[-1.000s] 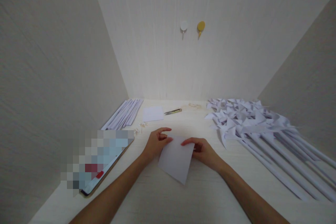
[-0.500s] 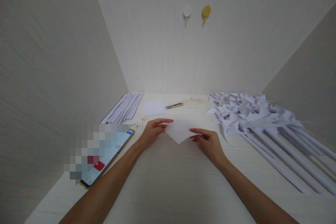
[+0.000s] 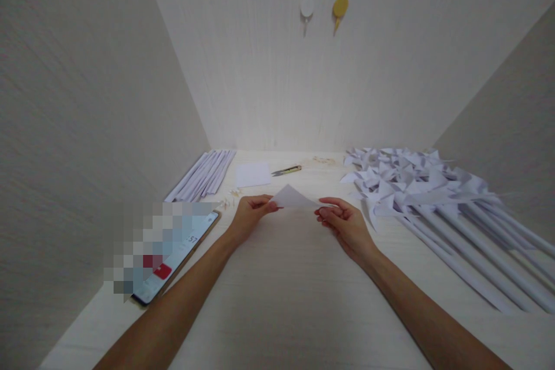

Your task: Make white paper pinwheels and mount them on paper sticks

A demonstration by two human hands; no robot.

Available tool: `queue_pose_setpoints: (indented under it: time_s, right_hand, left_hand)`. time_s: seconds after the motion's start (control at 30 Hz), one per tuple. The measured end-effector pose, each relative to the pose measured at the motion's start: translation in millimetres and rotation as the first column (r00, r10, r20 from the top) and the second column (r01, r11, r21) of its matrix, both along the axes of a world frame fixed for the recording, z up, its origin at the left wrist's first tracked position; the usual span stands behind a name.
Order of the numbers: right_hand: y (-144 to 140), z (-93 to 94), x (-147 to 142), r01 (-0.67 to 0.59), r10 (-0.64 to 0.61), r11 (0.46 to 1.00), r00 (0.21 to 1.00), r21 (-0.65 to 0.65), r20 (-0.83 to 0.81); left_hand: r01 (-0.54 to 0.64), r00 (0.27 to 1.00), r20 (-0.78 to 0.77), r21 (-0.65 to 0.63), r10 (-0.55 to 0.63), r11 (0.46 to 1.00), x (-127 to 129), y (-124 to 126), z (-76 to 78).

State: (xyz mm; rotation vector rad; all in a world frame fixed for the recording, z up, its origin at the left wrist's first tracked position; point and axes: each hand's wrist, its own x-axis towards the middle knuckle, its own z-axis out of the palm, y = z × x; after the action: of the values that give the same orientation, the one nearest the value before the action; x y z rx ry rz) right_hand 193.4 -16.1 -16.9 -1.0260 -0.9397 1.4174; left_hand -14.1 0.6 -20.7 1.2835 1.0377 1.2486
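Folded paper (image 3: 293, 199) pinched at opposite corners by left hand (image 3: 248, 218) and right hand (image 3: 347, 226), lifted off tabletop (image 3: 281, 300) for aligning edges.

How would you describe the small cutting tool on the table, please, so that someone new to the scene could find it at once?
Start at the back wall with its two round hooks, then drop to the far edge of the table below them. There, just right of a loose white paper square, lies the small cutter. It is the only dark, slim, yellowish-handled thing among white paper.
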Motion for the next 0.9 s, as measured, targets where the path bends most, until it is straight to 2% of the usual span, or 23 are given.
queue_pose_setpoints:
  time_s: [0.13, 0.37, 0.53, 0.7, 0.9]
  right_hand:
    - [-0.7, 0.8, -1.8, -0.029, 0.028, 0.999, 0.999, -0.018, -0.035]
    - [-0.7, -2.8, -3.2, 0.056, -0.056, 0.998, 0.998, 0.008, -0.017]
    - [1.1, -4.4, -2.1, 0.093, -0.094, 0.996, 0.993, -0.017, -0.077]
    - [2.8, -7.7, -2.0, 0.124, -0.123, 0.992, 0.991, 0.01, -0.044]
    - [3.0, -6.2, -3.0, 0.161, -0.161, 0.987, 0.986, -0.002, -0.035]
  left_hand:
    - [0.01, 1.0, 0.017, -0.023, -0.01, 1.0, 0.3, 0.9, -3.9]
    - [0.026, 0.999, 0.04, -0.073, -0.024, 0.997, 3.6, -0.1, -4.4]
    - [-0.037, 0.999, 0.004, -0.044, 0.037, 0.998, 3.8, -0.5, -1.7]
    - [-0.111, 0.994, -0.011, -0.041, 0.111, 0.993, 2.8, 0.1, 0.5]
    - [-0.093, 0.995, 0.039, -0.058, 0.095, 0.994, 4.4, -0.6, -0.2]
